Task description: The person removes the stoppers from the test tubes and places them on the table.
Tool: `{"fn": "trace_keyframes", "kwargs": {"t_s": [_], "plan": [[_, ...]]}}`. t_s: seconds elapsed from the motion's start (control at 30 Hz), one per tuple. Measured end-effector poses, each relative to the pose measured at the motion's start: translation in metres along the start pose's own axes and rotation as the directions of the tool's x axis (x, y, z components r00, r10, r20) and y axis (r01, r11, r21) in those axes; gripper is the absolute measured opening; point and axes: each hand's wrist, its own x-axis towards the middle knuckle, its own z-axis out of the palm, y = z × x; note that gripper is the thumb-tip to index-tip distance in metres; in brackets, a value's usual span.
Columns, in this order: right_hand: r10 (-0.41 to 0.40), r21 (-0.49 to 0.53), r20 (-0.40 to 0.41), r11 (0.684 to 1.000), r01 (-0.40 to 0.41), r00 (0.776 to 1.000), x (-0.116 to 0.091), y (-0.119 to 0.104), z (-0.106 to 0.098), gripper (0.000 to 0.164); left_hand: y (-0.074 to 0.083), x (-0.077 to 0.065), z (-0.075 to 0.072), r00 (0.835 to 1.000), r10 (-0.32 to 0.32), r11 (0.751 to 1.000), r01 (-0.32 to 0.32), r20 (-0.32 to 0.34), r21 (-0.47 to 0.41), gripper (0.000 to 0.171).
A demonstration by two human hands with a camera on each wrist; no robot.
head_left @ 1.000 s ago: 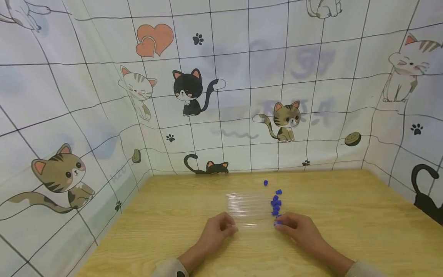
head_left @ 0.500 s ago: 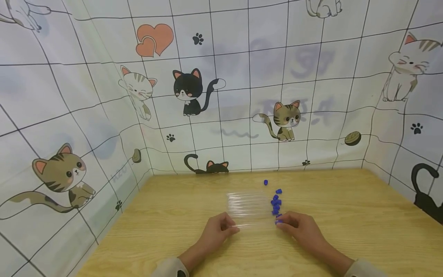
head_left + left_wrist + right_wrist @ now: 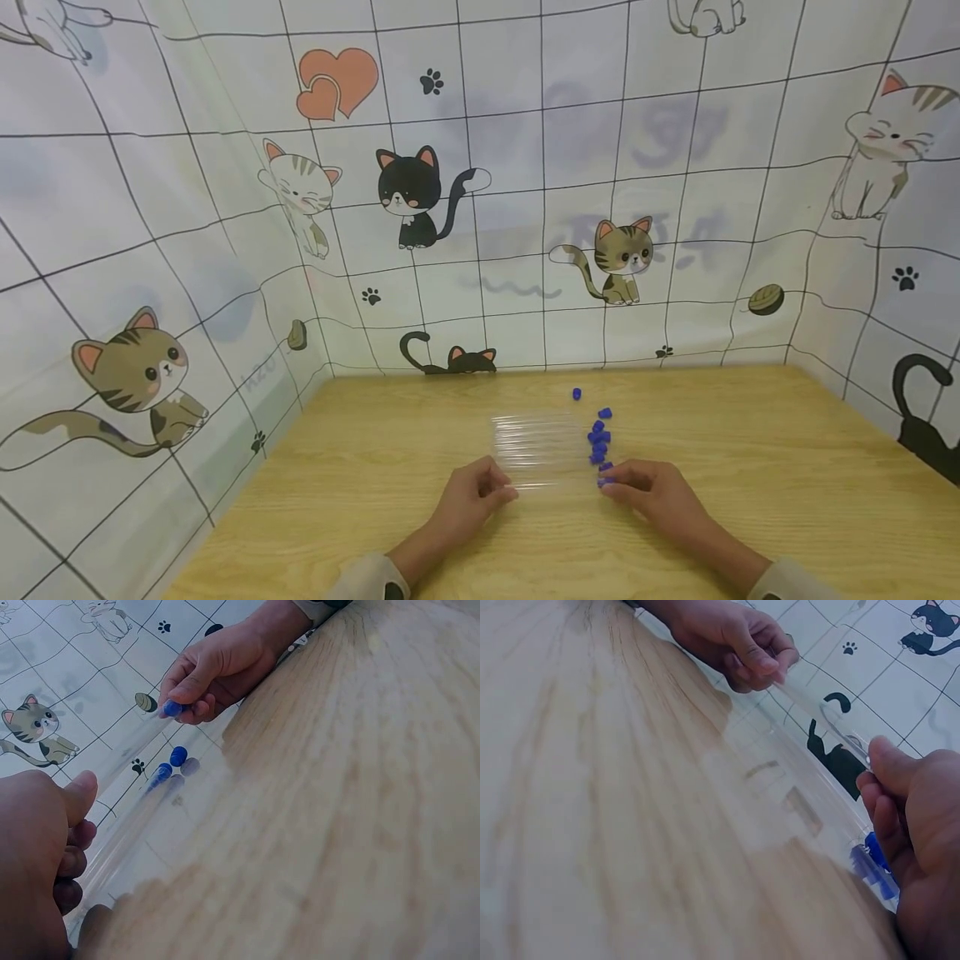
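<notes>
A clear, thin tube (image 3: 536, 486) spans the gap between my two hands, just above the table. My left hand (image 3: 471, 498) pinches its left end between thumb and fingers. At the right end, a blue cap (image 3: 172, 709) sits between the thumb and fingers of my right hand (image 3: 656, 492); how far it is on the tube cannot be made out. Beyond the held tube, several similar clear tubes (image 3: 532, 446) lie side by side. Several loose blue caps (image 3: 598, 437) are clustered off their right ends, close to my right fingertips.
One blue cap (image 3: 577, 393) lies apart, farther back on the wooden table (image 3: 360, 467). White grid-patterned cloth (image 3: 517, 208) with printed cats hangs behind the table and along both sides.
Both hands keep their grip with almost no movement. My right hand and the blue cap have shifted very slightly to the right; the lying tubes and loose caps look unmoved.
</notes>
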Motion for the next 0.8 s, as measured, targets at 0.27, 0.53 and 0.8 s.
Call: {"fn": "trace_keyframes", "kwargs": {"t_s": [0.27,0.53,0.8], "plan": [[0.018,0.106,0.092,0.994,-0.028,0.996,0.0004,0.0002,-0.0057,0.026,0.0005,0.0008,-0.0008,1.000,-0.009,1.000,0.009,0.008,-0.009,0.012],[0.011,0.131,0.148,0.991,-0.031,0.989,0.0016,0.0048,-0.0083,0.029,0.0011,-0.0004,-0.0009,1.000,-0.014,1.000,0.014,0.010,-0.010,0.011],[0.005,0.152,0.130,0.988,-0.025,0.992,0.0004,0.0005,-0.0070,0.027,0.0031,-0.0008,-0.0008,1.000,-0.014,1.000,0.014,0.009,0.004,0.011]]}}
